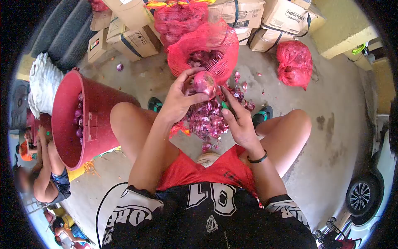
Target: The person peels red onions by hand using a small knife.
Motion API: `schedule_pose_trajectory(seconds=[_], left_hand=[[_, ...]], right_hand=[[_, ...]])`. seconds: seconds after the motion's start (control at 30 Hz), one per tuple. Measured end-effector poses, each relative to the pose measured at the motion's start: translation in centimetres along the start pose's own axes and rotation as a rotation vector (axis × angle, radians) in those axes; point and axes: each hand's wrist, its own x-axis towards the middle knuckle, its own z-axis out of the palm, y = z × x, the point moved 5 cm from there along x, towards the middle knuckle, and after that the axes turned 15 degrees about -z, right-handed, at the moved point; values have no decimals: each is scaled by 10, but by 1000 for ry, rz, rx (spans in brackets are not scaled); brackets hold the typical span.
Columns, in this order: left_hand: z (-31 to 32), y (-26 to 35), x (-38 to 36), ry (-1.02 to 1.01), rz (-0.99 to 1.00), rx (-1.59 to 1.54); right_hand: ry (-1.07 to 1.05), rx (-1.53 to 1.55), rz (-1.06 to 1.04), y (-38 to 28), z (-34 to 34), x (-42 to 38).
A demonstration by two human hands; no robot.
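Note:
In my left hand (181, 93) is a red onion (204, 83), gripped between thumb and fingers. My right hand (238, 120) is closed around a small knife (224, 105) with a green handle, its blade close to the onion's right side. Just beyond my hands stands an open red mesh sack (176, 52) with onions inside. Below the hands, a heap of purple onion skins (207, 120) lies on the floor between my feet.
On the left stands a large red tub (93, 137) holding onions. Boxes (134, 41) and another full mesh sack (180, 23) are at the back. A red bag (294, 62) lies at right. Another person (49, 174) sits at far left; a car wheel (360, 196) is at right.

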Motion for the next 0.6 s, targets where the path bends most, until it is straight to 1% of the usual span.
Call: schedule_pose_trajectory(seconds=[0.07,0.17,0.27,0.37,0.47,0.6], left_hand=[[2,-4,-2,-5,-13,80],[2,-10,-2,-54,13,104],[3,-12,-2,-47,12,160],[5,-13,-1,-47,-9,167],[9,-11,-1,-83,-13,143],[5,-15,0,-94,-72,64]], right_hand=[[34,-47,-82,-1,3,3],[12,0,58,-4,6,7],[1,-81,-33,-3,5,10],[-27,-19,78,-6,3,11],[-5,-120,-119,-9,0,14],[-47,-148,-133,-6,-4,13]])
